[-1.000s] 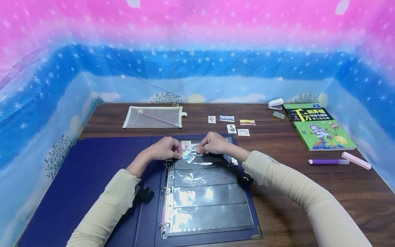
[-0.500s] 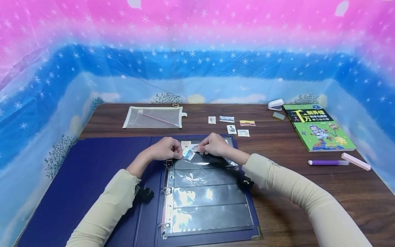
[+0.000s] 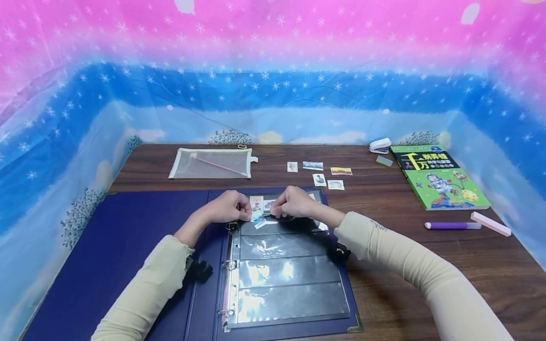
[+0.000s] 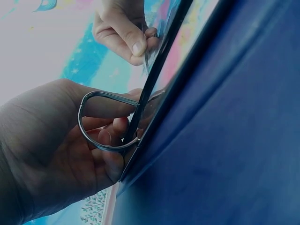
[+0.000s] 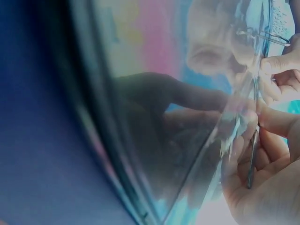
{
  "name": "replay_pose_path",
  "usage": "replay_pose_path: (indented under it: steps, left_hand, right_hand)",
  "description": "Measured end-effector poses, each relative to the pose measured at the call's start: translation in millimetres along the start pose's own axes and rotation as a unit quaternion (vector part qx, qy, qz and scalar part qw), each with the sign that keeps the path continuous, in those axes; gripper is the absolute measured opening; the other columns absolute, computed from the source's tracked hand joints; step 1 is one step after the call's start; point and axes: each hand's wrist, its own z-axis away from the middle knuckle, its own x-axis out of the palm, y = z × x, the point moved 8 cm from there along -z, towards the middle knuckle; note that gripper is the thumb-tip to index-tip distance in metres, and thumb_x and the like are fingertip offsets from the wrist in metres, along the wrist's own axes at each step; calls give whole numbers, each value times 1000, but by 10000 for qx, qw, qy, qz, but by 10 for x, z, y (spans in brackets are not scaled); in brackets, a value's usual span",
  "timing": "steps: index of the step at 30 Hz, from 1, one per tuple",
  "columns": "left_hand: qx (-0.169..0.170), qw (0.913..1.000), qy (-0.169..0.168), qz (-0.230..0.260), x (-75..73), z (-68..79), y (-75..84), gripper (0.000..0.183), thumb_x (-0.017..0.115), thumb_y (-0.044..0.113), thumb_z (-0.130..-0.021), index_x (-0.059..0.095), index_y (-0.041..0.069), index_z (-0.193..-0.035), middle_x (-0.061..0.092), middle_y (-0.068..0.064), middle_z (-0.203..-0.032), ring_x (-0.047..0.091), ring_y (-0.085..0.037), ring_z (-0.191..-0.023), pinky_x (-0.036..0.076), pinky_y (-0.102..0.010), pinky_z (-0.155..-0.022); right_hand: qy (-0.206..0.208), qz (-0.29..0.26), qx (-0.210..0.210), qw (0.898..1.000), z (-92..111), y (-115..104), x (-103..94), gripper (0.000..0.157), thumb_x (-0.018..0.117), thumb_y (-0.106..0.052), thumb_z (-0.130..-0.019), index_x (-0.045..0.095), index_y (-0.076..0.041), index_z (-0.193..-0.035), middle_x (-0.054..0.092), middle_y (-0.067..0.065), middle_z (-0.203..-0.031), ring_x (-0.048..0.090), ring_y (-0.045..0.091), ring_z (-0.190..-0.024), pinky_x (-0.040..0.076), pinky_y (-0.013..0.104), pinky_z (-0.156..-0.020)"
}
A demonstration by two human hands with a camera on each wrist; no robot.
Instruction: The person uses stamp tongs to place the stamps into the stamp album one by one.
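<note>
A blue ring binder [image 3: 145, 255] lies spread out, with a clear pocket page [image 3: 294, 272] on its rings. At the page's top pocket, my left hand [image 3: 228, 207] pinches the clear film near the upper ring. My right hand [image 3: 294, 202] grips slim metal tweezers [image 5: 252, 164], whose dark tips reach toward a blue-and-white stamp [image 3: 259, 223]. This stamp lies tilted at the pocket's opening, beside my left fingertips. Behind it, an upright stamp [image 3: 256, 202] and a smaller stamp [image 3: 268, 205] sit in the top row. My right hand partly hides that row.
Several loose stamps [image 3: 319, 180] lie beyond the binder. A mesh zip pouch [image 3: 213, 163] is at the back left. To the right are a stapler [image 3: 379, 146], an eraser [image 3: 384, 161], a green book [image 3: 443, 182], a purple marker [image 3: 452, 226] and a pink stick [image 3: 490, 224].
The blue-and-white stamp has turned and slid slightly down at the pocket's opening, with the tweezer tips now showing beside it. My right hand has shifted slightly; my left hand stays in place.
</note>
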Motion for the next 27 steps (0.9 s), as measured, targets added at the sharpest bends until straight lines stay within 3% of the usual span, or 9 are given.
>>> replay_pose_path:
  steps: [7,17,27]
  left_hand:
    - [19,10000,26,-7,-4,2,11,7,66,3,-79,68,5,-73,53,2,-61,42,-7,-55,38,-22,-58]
    - [133,9997,6,-205,-2,22,29,8,64,5,-81,65,7,-73,53,1,-62,42,-8,-54,38,-22,-57]
    - [-65,9998,-37,-183,46,1,9,9,63,8,-82,61,9,-73,50,4,-64,43,-8,-58,38,-23,-60]
  right_hand:
    - [-327,208,-210,9990,-43,-54,30,12,66,-17,-84,77,-10,-84,72,2,-69,59,6,-57,47,20,-71]
    - [-909,-170,-154,9956,-151,-100,114,15,68,-14,-83,75,-3,-89,73,7,-73,62,8,-59,51,21,-70]
    - [-1249,-565,246,9902,-179,-69,144,18,68,-9,-82,72,2,-96,73,11,-77,63,5,-61,54,23,-67]
